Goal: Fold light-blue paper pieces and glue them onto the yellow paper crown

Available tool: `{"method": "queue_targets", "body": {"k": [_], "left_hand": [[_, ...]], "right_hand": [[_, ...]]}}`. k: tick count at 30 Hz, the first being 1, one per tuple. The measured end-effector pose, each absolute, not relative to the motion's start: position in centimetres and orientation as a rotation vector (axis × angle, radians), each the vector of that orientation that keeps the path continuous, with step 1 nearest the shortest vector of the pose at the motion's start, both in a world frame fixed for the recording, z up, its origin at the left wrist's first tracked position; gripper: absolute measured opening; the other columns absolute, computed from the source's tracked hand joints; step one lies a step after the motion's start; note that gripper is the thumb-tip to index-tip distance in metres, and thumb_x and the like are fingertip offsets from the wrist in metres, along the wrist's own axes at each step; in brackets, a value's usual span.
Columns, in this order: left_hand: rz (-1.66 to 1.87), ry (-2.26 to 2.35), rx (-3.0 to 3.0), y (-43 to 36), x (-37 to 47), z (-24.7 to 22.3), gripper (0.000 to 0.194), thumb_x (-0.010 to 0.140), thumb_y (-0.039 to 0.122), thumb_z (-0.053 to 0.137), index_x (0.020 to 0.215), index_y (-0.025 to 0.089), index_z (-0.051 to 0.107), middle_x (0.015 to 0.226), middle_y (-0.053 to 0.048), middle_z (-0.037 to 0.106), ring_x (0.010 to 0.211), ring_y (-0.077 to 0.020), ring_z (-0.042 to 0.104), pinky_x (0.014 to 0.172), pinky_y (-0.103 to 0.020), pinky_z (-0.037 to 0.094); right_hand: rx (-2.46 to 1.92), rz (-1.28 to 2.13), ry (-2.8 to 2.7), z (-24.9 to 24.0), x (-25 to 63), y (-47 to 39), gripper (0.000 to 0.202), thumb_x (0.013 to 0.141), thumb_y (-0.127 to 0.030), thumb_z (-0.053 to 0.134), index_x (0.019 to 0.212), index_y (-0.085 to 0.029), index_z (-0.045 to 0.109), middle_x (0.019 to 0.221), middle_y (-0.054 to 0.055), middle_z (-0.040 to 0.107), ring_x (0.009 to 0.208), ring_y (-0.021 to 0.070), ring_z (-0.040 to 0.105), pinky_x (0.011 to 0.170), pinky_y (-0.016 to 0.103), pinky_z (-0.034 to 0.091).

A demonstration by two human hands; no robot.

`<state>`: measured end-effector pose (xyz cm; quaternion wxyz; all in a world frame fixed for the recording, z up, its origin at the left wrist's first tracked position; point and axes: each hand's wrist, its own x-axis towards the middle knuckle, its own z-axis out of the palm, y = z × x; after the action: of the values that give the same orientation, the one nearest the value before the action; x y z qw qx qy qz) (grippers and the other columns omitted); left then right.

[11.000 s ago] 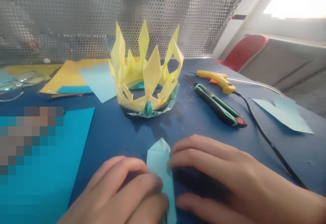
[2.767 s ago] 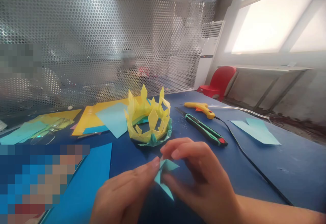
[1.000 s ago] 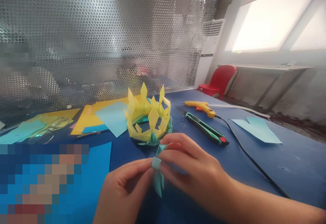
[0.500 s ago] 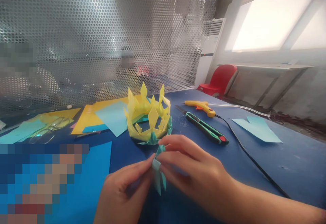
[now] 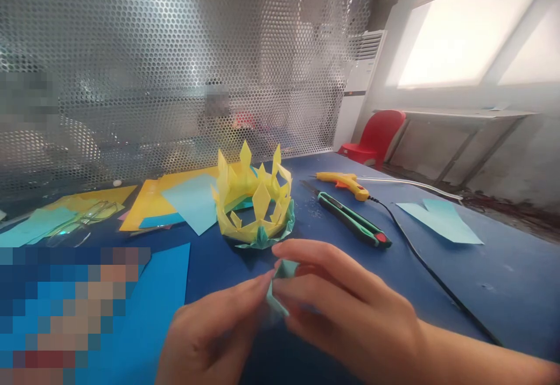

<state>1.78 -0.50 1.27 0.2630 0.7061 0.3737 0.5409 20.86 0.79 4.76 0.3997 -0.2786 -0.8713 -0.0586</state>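
Low in front of me, my left hand (image 5: 214, 326) and my right hand (image 5: 350, 303) meet at a small folded piece of teal paper (image 5: 278, 298). The left thumb and fingers pinch its left side. Fingers of the right hand close on it from the right and hide much of it. Just beyond my fingertips stands a yellow paper crown (image 5: 262, 201) with pointed diamond tips. Folded teal paper (image 5: 262, 238) runs along the crown's front and right lower edge.
Right of the crown lie a green-and-black utility knife (image 5: 354, 220), blade out, and a yellow glue gun (image 5: 343, 182) with its black cord. Cut teal paper (image 5: 441, 221) is farther right. Blue card (image 5: 161, 291), glasses (image 5: 83, 221) and yellow sheets (image 5: 146, 201) lie left. A perforated metal screen (image 5: 175, 70) stands behind.
The small teal paper has turned in my fingers; its hanging pointed ends no longer show. My right hand has shifted slightly right and down. The crown stays in place.
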Motion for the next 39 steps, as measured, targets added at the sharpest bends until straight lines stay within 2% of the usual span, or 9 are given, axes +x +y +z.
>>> {"method": "queue_targets", "body": {"k": [3,7,10,14,18,24,33,39], "left_hand": [[1.404,1.062,1.868,-0.3,1.7,1.5,0.053,0.078,0.008,0.064,0.104,0.053,0.07,0.1,0.021,0.074,0.088,-0.0084,0.075,0.077,-0.008,0.054],[1.404,1.136,1.638,-0.2,2.0,1.7,0.037,0.078,0.014,0.066,0.092,0.048,0.076,0.092,0.017,0.076,0.083,-0.0099,0.076,0.072,-0.008,0.055],[1.363,1.154,1.466,-0.1,2.0,1.5,0.028,0.078,0.02,0.07,0.089,0.045,0.077,0.093,0.014,0.077,0.085,-0.0117,0.076,0.074,-0.009,0.056],[1.227,1.072,1.303,0.6,1.3,0.7,0.019,0.079,0.028,0.075,0.095,0.04,0.077,0.101,0.01,0.075,0.095,-0.0154,0.074,0.08,-0.013,0.056],[1.224,1.073,1.108,1.2,1.3,0.2,0.023,0.073,0.037,0.081,0.096,0.036,0.077,0.103,0.005,0.076,0.099,-0.0181,0.073,0.082,-0.016,0.057],[1.236,1.16,1.001,0.8,2.3,1.0,0.03,0.063,0.043,0.086,0.088,0.027,0.081,0.098,-0.002,0.079,0.101,-0.0252,0.072,0.084,-0.022,0.059],[1.17,1.167,1.111,0.3,2.3,1.6,0.019,0.065,0.04,0.084,0.082,0.031,0.081,0.088,0.001,0.08,0.093,-0.0242,0.075,0.081,-0.023,0.06],[1.288,1.281,1.262,-0.5,2.9,2.2,0.008,0.067,0.031,0.077,0.073,0.036,0.081,0.081,0.004,0.08,0.083,-0.0232,0.076,0.08,-0.026,0.06]], "right_hand": [[-0.738,-0.186,-2.176,4.7,20.8,0.9,0.019,0.095,-0.018,0.05,0.087,-0.021,0.067,0.103,0.005,0.069,0.077,0.0137,0.068,0.072,0.021,0.057],[-0.786,-0.169,-2.101,4.7,20.3,1.0,0.014,0.092,-0.019,0.056,0.08,-0.021,0.061,0.076,-0.001,0.062,0.059,0.0108,0.055,0.055,0.021,0.047],[-0.801,-0.181,-2.099,4.8,19.8,0.9,0.015,0.093,-0.021,0.056,0.078,-0.022,0.058,0.073,-0.003,0.057,0.052,0.0084,0.043,0.047,0.021,0.039],[-0.834,-0.245,-2.112,4.9,19.6,0.7,0.026,0.096,-0.022,0.051,0.071,-0.02,0.058,0.068,-0.003,0.053,0.051,0.0088,0.037,0.045,0.021,0.035],[-0.81,-0.383,-2.189,4.7,19.7,0.8,0.035,0.098,-0.019,0.045,0.067,-0.017,0.062,0.065,0.0,0.053,0.052,0.0104,0.039,0.047,0.024,0.033],[-0.747,-0.562,-2.192,4.5,19.6,1.0,0.027,0.097,-0.016,0.047,0.088,-0.012,0.072,0.068,0.002,0.059,0.054,0.0129,0.041,0.049,0.026,0.036],[-0.752,-0.449,-2.163,4.7,19.9,0.8,0.028,0.094,-0.013,0.051,0.077,-0.016,0.073,0.069,0.002,0.06,0.059,0.0123,0.046,0.053,0.024,0.04],[-0.834,-0.478,-2.238,5.1,20.2,0.7,0.037,0.095,-0.006,0.041,0.07,-0.014,0.068,0.07,0.006,0.059,0.06,0.0139,0.049,0.054,0.025,0.042]]}}
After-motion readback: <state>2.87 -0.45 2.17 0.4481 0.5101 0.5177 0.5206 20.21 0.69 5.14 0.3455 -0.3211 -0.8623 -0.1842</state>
